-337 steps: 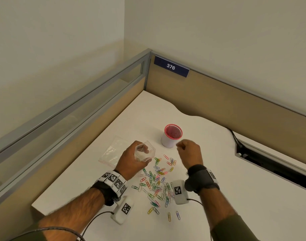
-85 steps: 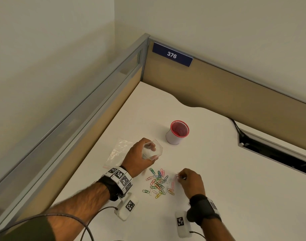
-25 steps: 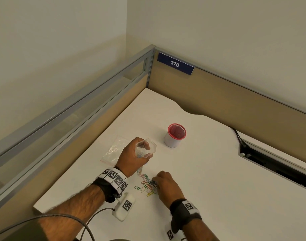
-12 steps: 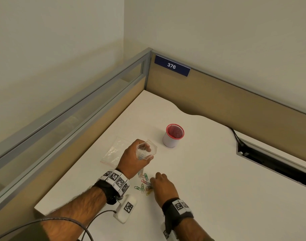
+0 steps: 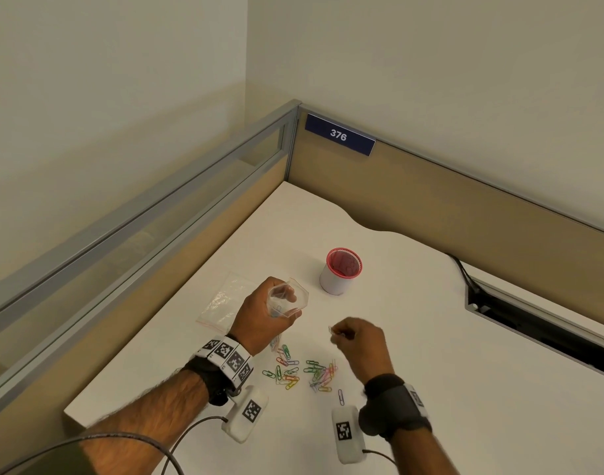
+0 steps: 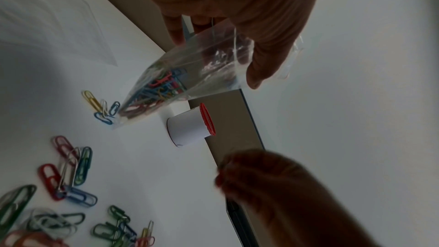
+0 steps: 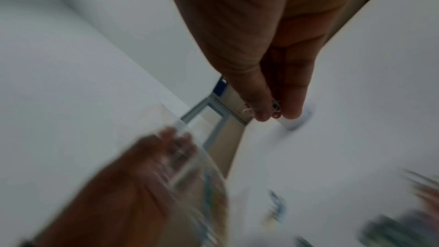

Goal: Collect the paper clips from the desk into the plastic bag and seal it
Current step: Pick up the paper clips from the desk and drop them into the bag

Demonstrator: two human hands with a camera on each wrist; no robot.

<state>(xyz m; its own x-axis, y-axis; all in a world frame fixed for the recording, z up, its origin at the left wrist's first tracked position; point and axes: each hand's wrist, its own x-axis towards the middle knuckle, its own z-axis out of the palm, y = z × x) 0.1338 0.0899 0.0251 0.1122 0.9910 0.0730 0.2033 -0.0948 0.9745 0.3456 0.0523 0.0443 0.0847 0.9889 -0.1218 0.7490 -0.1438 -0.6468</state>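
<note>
Left hand (image 5: pixel 264 317) holds the small clear plastic zip bag (image 5: pixel 287 298) by its mouth, fingers curled around the rim and keeping it spread open; in the left wrist view the bag (image 6: pixel 180 82) hangs down with its bottom corner touching the white desk (image 5: pixel 430 354), a bunch of coloured paper clips already inside (image 6: pixel 156 89). Right hand (image 5: pixel 360 344) is raised off the desk at about 4 o'clock from the bag, thumb and fingertips pinched on a few clips (image 7: pixel 275 106); how many, cannot tell, right wrist view is blurred. Gap between right hand and bag mouth, not touching.

Loose coloured paper clips on the desk (image 5: pixel 300 371) lie in a scatter at 6 o'clock from the bag, between the two wrists; one purple clip (image 5: pixel 341 396) lies apart at the near edge of the scatter.

A second flat clear plastic bag (image 5: pixel 225 303) lies on the desk at 9 o'clock from the left hand, partly under it. White cylindrical cup with a red mesh rim (image 5: pixel 340 274) stands upright at 1 o'clock from the held bag, apart from it. Blue sign reading 376 (image 5: pixel 339 135) sits on the partition at 12 o'clock.
</note>
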